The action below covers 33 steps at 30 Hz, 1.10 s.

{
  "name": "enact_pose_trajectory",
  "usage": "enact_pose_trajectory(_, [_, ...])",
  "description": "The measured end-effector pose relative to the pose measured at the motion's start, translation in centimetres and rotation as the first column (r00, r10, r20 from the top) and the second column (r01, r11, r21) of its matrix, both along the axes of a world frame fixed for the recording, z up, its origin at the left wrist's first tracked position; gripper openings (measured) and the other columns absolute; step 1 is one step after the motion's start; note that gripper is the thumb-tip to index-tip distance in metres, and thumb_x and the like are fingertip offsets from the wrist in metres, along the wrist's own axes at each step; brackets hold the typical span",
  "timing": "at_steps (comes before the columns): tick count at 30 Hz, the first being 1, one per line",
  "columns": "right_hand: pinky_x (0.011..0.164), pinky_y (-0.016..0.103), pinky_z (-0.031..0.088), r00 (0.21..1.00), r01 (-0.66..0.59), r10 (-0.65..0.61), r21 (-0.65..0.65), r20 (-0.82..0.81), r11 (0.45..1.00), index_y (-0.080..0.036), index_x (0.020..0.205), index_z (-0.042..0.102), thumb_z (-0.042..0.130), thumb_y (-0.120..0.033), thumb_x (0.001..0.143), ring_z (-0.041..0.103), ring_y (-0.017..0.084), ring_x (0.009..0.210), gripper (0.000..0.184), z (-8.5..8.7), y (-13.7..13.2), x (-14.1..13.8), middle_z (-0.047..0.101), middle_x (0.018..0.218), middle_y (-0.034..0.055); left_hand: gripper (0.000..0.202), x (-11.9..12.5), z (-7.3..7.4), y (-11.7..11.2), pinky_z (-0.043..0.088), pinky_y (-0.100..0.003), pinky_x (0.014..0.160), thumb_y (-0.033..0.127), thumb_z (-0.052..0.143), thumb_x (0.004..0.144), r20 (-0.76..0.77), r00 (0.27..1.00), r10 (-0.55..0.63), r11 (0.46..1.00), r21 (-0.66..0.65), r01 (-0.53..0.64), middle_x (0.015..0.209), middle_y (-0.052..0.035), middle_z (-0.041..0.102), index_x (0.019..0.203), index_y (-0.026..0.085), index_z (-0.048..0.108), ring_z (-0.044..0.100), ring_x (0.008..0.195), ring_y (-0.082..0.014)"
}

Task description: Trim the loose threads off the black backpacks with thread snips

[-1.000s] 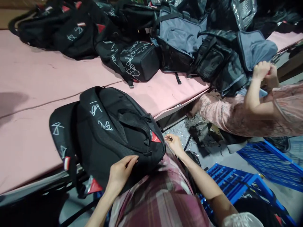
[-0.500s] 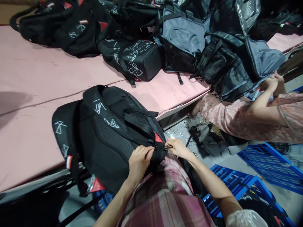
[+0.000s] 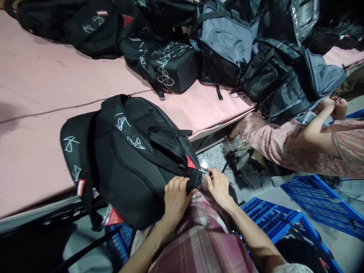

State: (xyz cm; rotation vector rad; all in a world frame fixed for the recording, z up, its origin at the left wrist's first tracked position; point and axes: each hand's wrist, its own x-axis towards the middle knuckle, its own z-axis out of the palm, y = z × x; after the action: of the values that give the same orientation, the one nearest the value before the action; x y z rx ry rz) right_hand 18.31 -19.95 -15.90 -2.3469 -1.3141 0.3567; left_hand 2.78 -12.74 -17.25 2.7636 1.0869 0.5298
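A black backpack [image 3: 127, 170] with white scribbled lettering on its straps lies at the pink table's near edge, its back panel up and one end against my lap. My left hand [image 3: 176, 197] is closed on the near right corner of the backpack, thumb and fingers pinching the fabric. In my right hand [image 3: 218, 185] is a small pair of thread snips [image 3: 203, 170], their metal blades pointing left at the bag's edge beside a red triangular patch [image 3: 191, 162]. Whether the blades touch the fabric I cannot tell.
More black backpacks [image 3: 182, 68] lie along the far side of the pink table [image 3: 34, 83]. At the right, a co-worker's hands [image 3: 331, 106] hold a grey-lined open backpack [image 3: 321, 72]. Blue plastic crates [image 3: 301, 220] stand on the floor, with thread scraps [image 3: 212, 155] near them.
My left hand has moved right onto the bag's corner. My right hand has drawn slightly right and down, and the snips' blades now show plainly. The view has shifted a little.
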Motion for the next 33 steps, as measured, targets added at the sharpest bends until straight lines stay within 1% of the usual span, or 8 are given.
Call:
enact_pose_trajectory(7, [0.063,0.024,0.038,0.997,0.014,-0.012,-0.025,0.081,1.000,-0.018,0.098,0.059,0.045,-0.031,0.088,0.063,0.018,0.073,0.022,0.9,0.1,-0.8,0.068,0.083,0.0045,0.010,-0.5,-0.3,0.1,0.047,-0.029,0.072,0.021,0.059,0.079,0.174,0.972,-0.159,0.986,0.068,0.150,0.078,-0.0041,0.062,0.087,0.016,0.056,0.053,0.079,-0.0185])
enact_pose_trajectory(16, [0.059,0.025,0.037,0.993,0.043,-0.038,-0.043,0.112,0.998,-0.015,0.096,0.058,0.038,-0.031,0.090,0.062,0.018,0.069,0.027,0.9,0.0,-2.0,0.067,0.084,0.0085,0.006,-1.0,-0.6,0.1,0.049,-0.027,0.073,0.014,0.057,0.079,0.255,0.934,-0.249,0.968,0.085,0.235,0.074,-0.0020,0.062,0.085,0.017,0.057,0.059,0.080,-0.0157])
enact_pose_trajectory(19, [0.061,0.026,0.038,0.994,0.107,-0.107,-0.010,-0.032,0.994,-0.016,0.099,0.057,0.039,-0.033,0.089,0.061,0.019,0.069,0.026,0.3,-0.1,-2.4,0.067,0.082,0.0080,0.008,-1.2,-0.8,0.1,0.049,-0.027,0.073,0.014,0.058,0.079,0.265,0.928,-0.263,0.965,0.091,0.248,0.074,-0.0019,0.062,0.086,0.018,0.057,0.059,0.080,-0.0160])
enact_pose_trajectory(21, [0.064,0.027,0.040,0.959,0.182,-0.168,0.041,-0.230,0.982,-0.018,0.098,0.056,0.042,-0.034,0.086,0.060,0.018,0.069,0.024,-0.5,0.0,-2.5,0.066,0.080,0.0054,0.009,-1.3,-0.8,0.1,0.049,-0.027,0.072,0.014,0.058,0.079,0.276,0.924,-0.267,0.963,0.101,0.248,0.073,-0.0018,0.061,0.087,0.018,0.056,0.059,0.080,-0.0159])
enact_pose_trajectory(24, [0.061,0.025,0.041,0.791,0.343,-0.211,0.133,-0.574,0.930,-0.018,0.090,0.056,0.047,-0.038,0.083,0.056,0.015,0.063,0.023,-1.7,0.3,-2.3,0.062,0.071,0.0007,0.010,-1.3,-0.6,0.1,0.048,-0.027,0.072,0.013,0.059,0.077,0.288,0.920,-0.267,0.964,0.095,0.250,0.073,-0.0015,0.061,0.086,0.018,0.056,0.058,0.080,-0.0158])
enact_pose_trajectory(26, [0.059,0.024,0.041,0.722,0.418,-0.214,0.168,-0.658,0.893,-0.017,0.088,0.055,0.048,-0.040,0.081,0.055,0.014,0.062,0.024,-2.0,0.5,-2.0,0.060,0.069,-0.0004,0.011,-1.3,-0.5,0.1,0.048,-0.027,0.072,0.013,0.060,0.076,0.292,0.920,-0.261,0.965,0.083,0.247,0.072,-0.0015,0.060,0.086,0.018,0.056,0.058,0.080,-0.0159])
enact_pose_trajectory(29, [0.066,0.025,0.041,0.833,0.328,-0.206,0.158,-0.513,0.932,-0.018,0.092,0.056,0.048,-0.038,0.082,0.057,0.015,0.070,0.024,-1.4,0.3,-1.6,0.063,0.077,0.0012,0.011,-1.3,-0.4,0.1,0.048,-0.027,0.072,0.013,0.059,0.077,0.302,0.920,-0.252,0.968,0.074,0.241,0.072,-0.0015,0.060,0.087,0.018,0.056,0.058,0.079,-0.0157])
enact_pose_trajectory(33, [0.065,0.026,0.039,0.972,0.123,-0.117,0.018,-0.204,0.992,-0.019,0.098,0.056,0.043,-0.035,0.086,0.059,0.018,0.069,0.025,0.0,-0.3,-1.8,0.064,0.076,0.0024,0.011,-1.4,-0.6,0.0,0.048,-0.027,0.072,0.013,0.058,0.078,0.312,0.916,-0.253,0.967,0.072,0.243,0.073,-0.0015,0.060,0.088,0.018,0.056,0.057,0.079,-0.0156])
